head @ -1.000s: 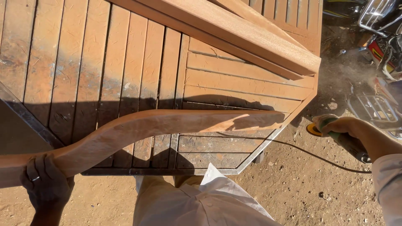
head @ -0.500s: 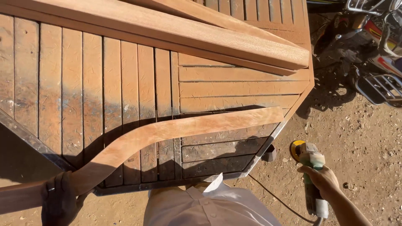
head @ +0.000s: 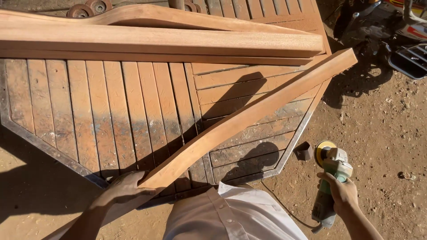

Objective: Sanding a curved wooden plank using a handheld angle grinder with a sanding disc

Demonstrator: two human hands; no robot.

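curved reddish wooden plank, smooth, sunlit

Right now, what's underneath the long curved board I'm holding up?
Under the curved board lies a slatted wooden panel with a metal edge, crossed by the board's shadow. The left hand grips its near end, hiding the board's tip there.

The person wears a white buttoned shirt, creased and loose over the front, with small pale buttons down its placket. Both forearms are bare, the left hand and right hand ungloved.
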